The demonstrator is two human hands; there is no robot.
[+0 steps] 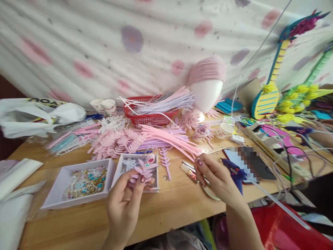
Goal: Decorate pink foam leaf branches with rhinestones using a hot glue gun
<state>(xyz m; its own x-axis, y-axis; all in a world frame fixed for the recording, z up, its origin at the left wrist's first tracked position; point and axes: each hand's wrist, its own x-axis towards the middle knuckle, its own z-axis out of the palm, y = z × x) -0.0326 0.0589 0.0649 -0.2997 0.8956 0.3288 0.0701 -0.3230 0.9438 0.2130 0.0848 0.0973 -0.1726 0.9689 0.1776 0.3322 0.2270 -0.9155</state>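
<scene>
My left hand [127,198] pinches a lilac leaf-shaped ornament [142,170] between thumb and fingers, above the front of the table. Red and teal gems [150,161] show at its top right. My right hand [213,175] is closed, with thumb and fingertips pressed together; whatever is between them, if anything, is too small to make out. Beside that hand lies a blue glue gun [235,172] with a long clear glue stick [275,201]. Under the left hand is a white box [158,189] of small pieces. A lilac leafy sprig [165,163] lies between the hands.
At left stands a white tray [52,189] of beads and gems. Pink leafy stems [111,142] and pipe cleaners [169,137] lie behind, before a red basket [151,119]. A foam head [206,92], phone [241,163] and cables are to the right. Another person's hand [322,133] shows far right.
</scene>
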